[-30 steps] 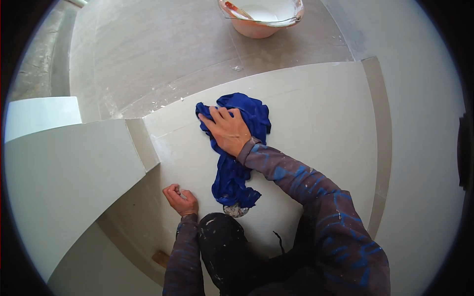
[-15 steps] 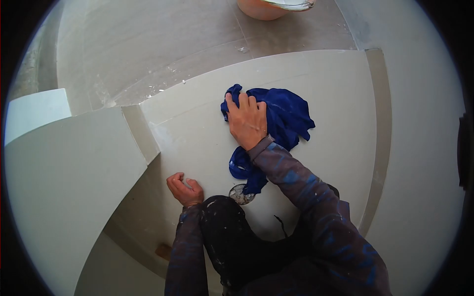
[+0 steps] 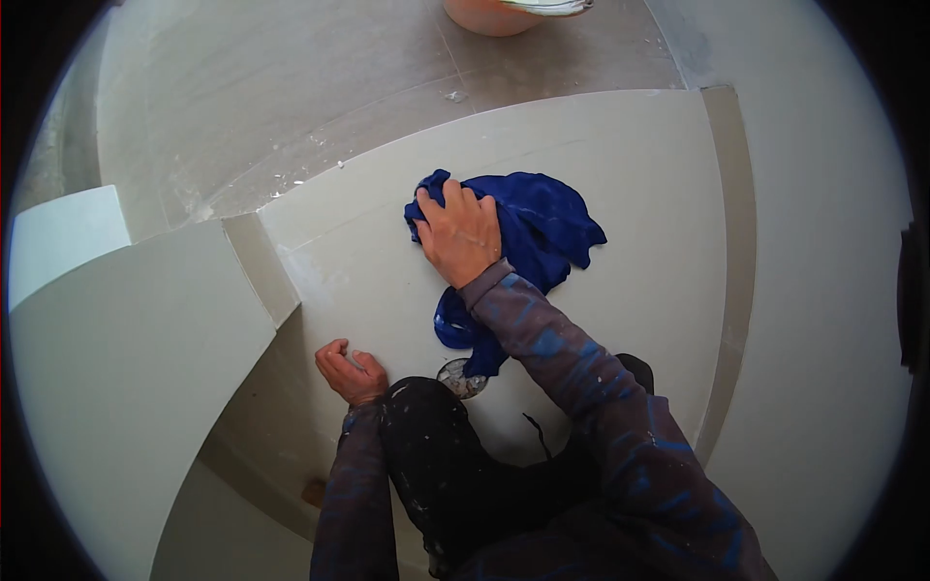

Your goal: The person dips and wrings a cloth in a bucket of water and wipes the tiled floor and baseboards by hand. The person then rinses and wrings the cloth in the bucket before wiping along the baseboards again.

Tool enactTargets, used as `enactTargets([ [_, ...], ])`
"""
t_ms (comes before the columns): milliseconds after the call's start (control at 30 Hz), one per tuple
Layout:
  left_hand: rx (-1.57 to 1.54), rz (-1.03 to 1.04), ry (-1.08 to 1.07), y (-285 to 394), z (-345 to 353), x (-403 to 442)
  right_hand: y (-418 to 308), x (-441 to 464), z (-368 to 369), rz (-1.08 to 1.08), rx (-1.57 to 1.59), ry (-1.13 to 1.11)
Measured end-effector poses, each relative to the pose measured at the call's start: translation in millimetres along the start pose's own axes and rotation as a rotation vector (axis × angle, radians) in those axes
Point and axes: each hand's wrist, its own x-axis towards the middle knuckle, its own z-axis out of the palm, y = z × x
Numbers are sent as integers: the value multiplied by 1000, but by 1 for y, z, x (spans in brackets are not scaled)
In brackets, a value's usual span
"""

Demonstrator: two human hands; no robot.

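Note:
My right hand [image 3: 460, 235] presses down on a crumpled blue cloth [image 3: 547, 215] with bent fingers, gripping its left part against a pale, smooth surface [image 3: 649, 242]. One tail of the cloth trails toward me and overlaps a round, rough-filled spot [image 3: 463, 380] in the surface. Beside my left knee, my left hand [image 3: 351, 374] rests with loosely curled fingers. Its thumb stands apart from them, and nothing shows in its grasp. The cloth under my right palm is hidden.
An orange bucket [image 3: 492, 17] stands on the tiled floor [image 3: 320, 87] beyond the surface. White crumbs lie along the far edge. A low pale wall [image 3: 136, 320] rises at left, another wall [image 3: 823, 290] at right. A brown block [image 3: 313, 492] lies lower left.
My right hand has slid slightly left over the surface, drawing the left end of the cloth with it. The whole view has shifted a little. My left hand keeps its pose.

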Motion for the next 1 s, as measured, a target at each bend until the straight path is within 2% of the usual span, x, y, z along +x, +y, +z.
enactTargets([
  [67,9,-9,-16,1,-4,-3,30,2,-2,-31,155,19],
  [200,32,-8,-25,-2,0,-1,111,23,-21,374,94,99],
  [267,39,-12,-17,1,0,1,126,27,-24,484,150,114],
  [333,29,-3,-20,2,-1,1,107,24,-11,477,159,160],
  [400,47,13,-3,0,1,0,66,22,-5,354,201,74],
  [467,42,14,-12,2,1,1,49,22,-7,332,229,26],
  [500,38,8,-22,1,-1,1,54,21,-6,341,232,24],
  [567,34,7,-21,2,1,1,83,22,-5,367,160,159],
  [667,47,4,-16,1,1,3,120,26,-3,530,160,217],
  [767,46,16,-12,0,0,-1,97,29,-5,500,177,194],
  [867,38,11,-9,1,1,1,75,30,-3,352,172,130],
  [1000,40,3,-17,0,1,0,91,29,-6,374,166,111],
])
